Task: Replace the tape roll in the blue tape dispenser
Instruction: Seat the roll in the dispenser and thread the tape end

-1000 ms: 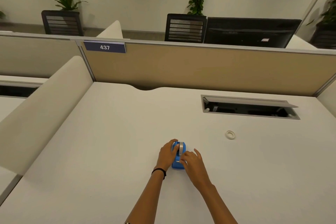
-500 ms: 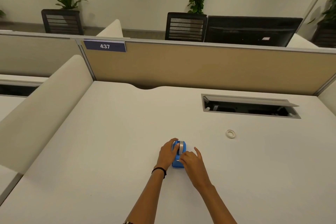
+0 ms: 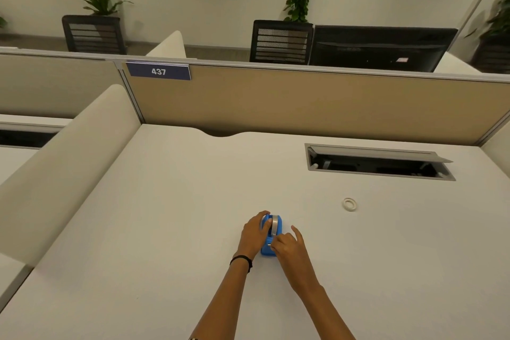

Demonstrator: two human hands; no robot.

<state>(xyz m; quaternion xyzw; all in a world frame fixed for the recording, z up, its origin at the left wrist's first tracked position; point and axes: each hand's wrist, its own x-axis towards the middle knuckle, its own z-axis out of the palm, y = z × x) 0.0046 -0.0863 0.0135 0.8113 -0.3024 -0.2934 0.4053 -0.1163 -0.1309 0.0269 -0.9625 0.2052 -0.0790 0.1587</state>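
The blue tape dispenser (image 3: 271, 237) stands on the white desk (image 3: 165, 215) just in front of me. A tape roll (image 3: 275, 225) sits upright in it. My left hand (image 3: 254, 234) wraps around the dispenser's left side and holds it. My right hand (image 3: 289, 247) pinches at the tape near the dispenser's near end, with the index finger raised. A small white empty tape core (image 3: 349, 204) lies flat on the desk, off to the right and farther away.
An open cable tray (image 3: 378, 163) is cut into the desk at the back right. A tan partition (image 3: 303, 102) with a "437" label closes the far edge. A cream side panel (image 3: 69, 157) runs along the left.
Both hands stay on the dispenser. My right hand's fingertips have shifted slightly along the tape near the dispenser's near end; the view has barely moved.
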